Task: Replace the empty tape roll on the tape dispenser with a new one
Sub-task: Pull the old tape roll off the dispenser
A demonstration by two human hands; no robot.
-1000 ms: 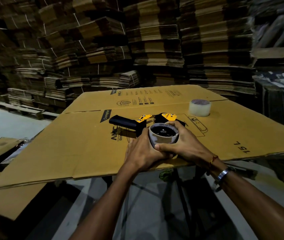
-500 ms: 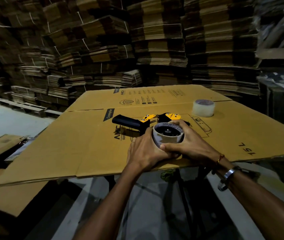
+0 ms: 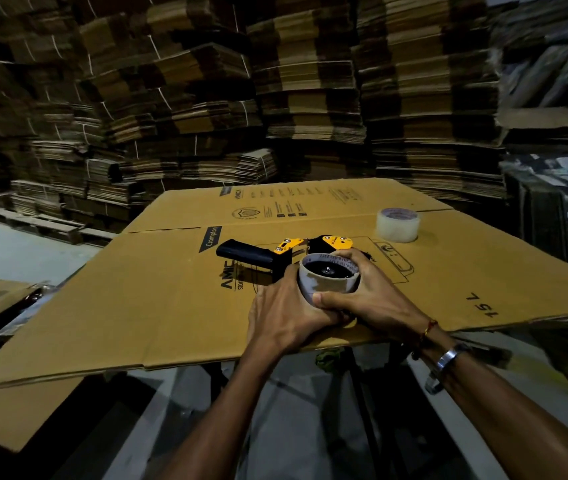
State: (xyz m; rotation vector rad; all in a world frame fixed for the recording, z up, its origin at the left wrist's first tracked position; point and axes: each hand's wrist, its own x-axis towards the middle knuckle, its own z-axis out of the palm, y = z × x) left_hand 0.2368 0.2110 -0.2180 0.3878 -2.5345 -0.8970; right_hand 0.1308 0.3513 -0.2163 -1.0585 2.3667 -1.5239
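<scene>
Stacked bundles of flattened cardboard [image 3: 206, 109] fill the dim background from nine o'clock round to three o'clock, rising like walls behind the work surface. Across the middle lies a large flattened carton [image 3: 158, 306], printed with lettering, serving as the tabletop; its near edge overhangs a grey floor [image 3: 275, 427].

Starting at the left of the carton's centre, the tape dispenser [image 3: 275, 254] lies on its side, its black handle pointing toward ten o'clock and its yellow-and-black head toward one o'clock. Just below it, the left hand [image 3: 282, 317] comes up from six o'clock and curls its fingers round the left wall of the empty tape roll [image 3: 327, 277], a bare grey-brown cardboard core that sits on the dispenser's hub with its open face turned up at the camera. The right hand [image 3: 372, 303] grips the same core from the right, thumb pressed across its near wall at six o'clock and fingers wrapped over its far rim at one o'clock. The two hands touch one another beneath the core. A metal bangle [image 3: 443, 365] and a thread band circle the right wrist.

Farther out at two o'clock, well apart from both hands, the new tape roll [image 3: 398, 225] stands flat on the carton, clear and full.
</scene>
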